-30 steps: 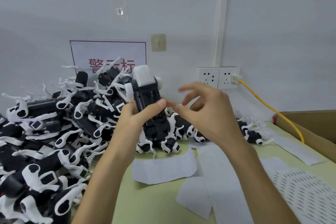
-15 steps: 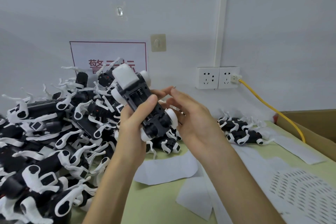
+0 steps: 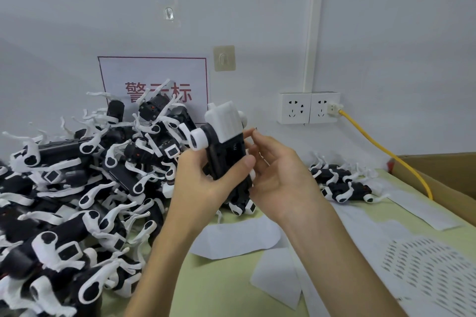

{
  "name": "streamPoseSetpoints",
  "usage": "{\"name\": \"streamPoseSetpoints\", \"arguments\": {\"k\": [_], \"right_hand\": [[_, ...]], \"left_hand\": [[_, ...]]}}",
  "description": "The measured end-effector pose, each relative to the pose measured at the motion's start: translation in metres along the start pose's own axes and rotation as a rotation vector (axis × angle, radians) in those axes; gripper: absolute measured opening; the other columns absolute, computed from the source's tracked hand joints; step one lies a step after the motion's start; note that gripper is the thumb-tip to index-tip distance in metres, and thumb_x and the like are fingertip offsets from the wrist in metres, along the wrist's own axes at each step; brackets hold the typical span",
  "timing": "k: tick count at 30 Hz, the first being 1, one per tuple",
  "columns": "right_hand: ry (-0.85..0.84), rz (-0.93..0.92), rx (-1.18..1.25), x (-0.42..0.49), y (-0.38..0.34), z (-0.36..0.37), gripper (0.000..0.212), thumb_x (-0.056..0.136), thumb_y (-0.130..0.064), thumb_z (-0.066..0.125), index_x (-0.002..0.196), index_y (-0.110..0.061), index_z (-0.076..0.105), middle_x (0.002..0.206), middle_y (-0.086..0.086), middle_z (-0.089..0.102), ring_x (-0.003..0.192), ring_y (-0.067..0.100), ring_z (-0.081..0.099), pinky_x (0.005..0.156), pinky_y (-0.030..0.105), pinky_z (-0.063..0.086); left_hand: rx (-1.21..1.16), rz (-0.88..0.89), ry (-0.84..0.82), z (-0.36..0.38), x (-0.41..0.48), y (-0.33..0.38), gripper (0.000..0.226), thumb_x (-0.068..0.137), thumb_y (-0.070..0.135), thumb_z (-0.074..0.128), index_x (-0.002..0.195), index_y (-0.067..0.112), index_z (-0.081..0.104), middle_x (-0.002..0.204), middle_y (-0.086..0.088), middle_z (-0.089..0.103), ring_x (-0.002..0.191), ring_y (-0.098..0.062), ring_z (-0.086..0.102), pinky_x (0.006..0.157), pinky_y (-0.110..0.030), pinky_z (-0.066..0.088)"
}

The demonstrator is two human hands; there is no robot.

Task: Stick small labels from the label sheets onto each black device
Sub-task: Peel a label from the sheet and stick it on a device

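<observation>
Left hand [image 3: 198,183] is clamped around the lower body of a black plastic device with a white cap and white round knobs [image 3: 226,147], thumb pressed across its front. It holds the device in the air above the middle of the pale green surface [image 3: 206,291], long axis nearly upright and leaning slightly left, white cap on top. Right hand [image 3: 278,175] cups the device from its right side, fingers loosely spread, fingertips [image 3: 253,136] touching its upper right edge; whether they pinch a label cannot be told.

Along the left edge of the surface a big heap of black devices with white tabs [image 3: 67,188] reaches the far wall, leaving no free room there. A small cluster of the same devices [image 3: 342,185] lies near the far right. Between heap and cluster, the near middle is open apart from white backing-paper scraps [image 3: 237,239] lying flat. A white label sheet with rows of small slots [image 3: 425,273] lies at the near right corner.

At the right edge stands a brown cardboard box [image 3: 443,170]; its contents are out of sight. A yellow cable [image 3: 386,152] runs from the white wall sockets [image 3: 309,108] down toward the box.
</observation>
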State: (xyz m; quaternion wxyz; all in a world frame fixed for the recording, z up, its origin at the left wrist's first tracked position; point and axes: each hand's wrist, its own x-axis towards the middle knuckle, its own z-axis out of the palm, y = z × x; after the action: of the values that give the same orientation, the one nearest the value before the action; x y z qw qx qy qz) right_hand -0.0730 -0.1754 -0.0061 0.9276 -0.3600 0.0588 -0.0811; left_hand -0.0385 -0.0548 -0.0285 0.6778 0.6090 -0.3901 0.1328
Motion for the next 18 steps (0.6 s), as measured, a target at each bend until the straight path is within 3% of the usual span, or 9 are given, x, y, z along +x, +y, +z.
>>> {"name": "streamPoseSetpoints", "arguments": {"k": [2, 6, 9, 11, 14, 16, 18], "right_hand": [[0.1, -0.187, -0.135, 0.002, 0.003, 0.0, 0.013, 0.089, -0.02, 0.074, 0.076, -0.02, 0.074, 0.064, -0.008, 0.062, 0.067, 0.01, 0.057, 0.066, 0.023, 0.048], [0.153, -0.662, -0.407, 0.001, -0.009, -0.002, 0.011, 0.087, -0.015, 0.078, 0.078, -0.022, 0.075, 0.063, -0.012, 0.063, 0.056, 0.004, 0.051, 0.059, 0.014, 0.047], [0.013, -0.535, -0.332, -0.002, -0.022, -0.005, 0.007, 0.09, -0.013, 0.073, 0.085, -0.018, 0.074, 0.065, -0.007, 0.061, 0.053, 0.007, 0.047, 0.058, 0.017, 0.044], [-0.081, -0.404, -0.314, -0.003, -0.027, -0.008, 0.008, 0.093, -0.017, 0.068, 0.099, -0.019, 0.073, 0.075, -0.004, 0.065, 0.059, 0.009, 0.054, 0.063, 0.02, 0.044], [-0.202, -0.441, -0.593, -0.001, -0.026, -0.012, 0.044, 0.087, -0.024, 0.075, 0.129, -0.026, 0.062, 0.106, -0.005, 0.074, 0.091, 0.009, 0.07, 0.082, 0.026, 0.048], [-0.263, -0.52, -0.818, 0.001, -0.019, -0.012, 0.078, 0.074, -0.032, 0.083, 0.143, -0.035, 0.047, 0.122, -0.01, 0.071, 0.111, 0.004, 0.067, 0.092, 0.029, 0.05], [-0.3, -0.559, -0.937, 0.003, -0.008, -0.009, 0.1, 0.065, -0.039, 0.088, 0.15, -0.041, 0.035, 0.128, -0.015, 0.066, 0.12, 0.002, 0.062, 0.102, 0.033, 0.047]], "left_hand": [[0.077, 0.026, 0.051, 0.002, -0.001, 0.0, 0.029, 0.079, 0.04, 0.075, 0.102, 0.022, 0.076, 0.09, 0.0, 0.078, 0.085, -0.02, 0.076, 0.076, -0.04, 0.063], [-0.064, -0.056, 0.26, 0.003, 0.005, 0.0, 0.018, 0.075, 0.032, 0.083, 0.092, 0.028, 0.079, 0.089, 0.002, 0.078, 0.084, -0.017, 0.076, 0.075, -0.032, 0.062], [-0.393, -0.23, 0.433, 0.001, 0.009, 0.002, 0.031, 0.073, 0.03, 0.086, 0.101, 0.025, 0.075, 0.094, 0.001, 0.079, 0.09, -0.012, 0.076, 0.075, -0.024, 0.06], [-0.53, -0.326, 0.525, 0.001, 0.01, 0.004, 0.042, 0.074, 0.036, 0.083, 0.111, 0.021, 0.067, 0.091, 0.003, 0.078, 0.088, -0.011, 0.076, 0.072, -0.023, 0.058], [-0.6, -0.391, 0.592, 0.003, 0.011, 0.011, 0.064, 0.072, 0.046, 0.08, 0.125, 0.014, 0.063, 0.094, 0.004, 0.079, 0.086, -0.01, 0.076, 0.067, -0.02, 0.058], [-0.601, -0.411, 0.57, 0.006, 0.011, 0.013, 0.083, 0.069, 0.057, 0.075, 0.136, 0.01, 0.059, 0.108, -0.005, 0.078, 0.099, -0.014, 0.076, 0.075, -0.025, 0.06], [-0.576, -0.42, 0.541, 0.012, 0.009, 0.017, 0.089, 0.069, 0.066, 0.069, 0.139, 0.012, 0.057, 0.11, -0.01, 0.075, 0.108, -0.018, 0.074, 0.087, -0.032, 0.057]]}}
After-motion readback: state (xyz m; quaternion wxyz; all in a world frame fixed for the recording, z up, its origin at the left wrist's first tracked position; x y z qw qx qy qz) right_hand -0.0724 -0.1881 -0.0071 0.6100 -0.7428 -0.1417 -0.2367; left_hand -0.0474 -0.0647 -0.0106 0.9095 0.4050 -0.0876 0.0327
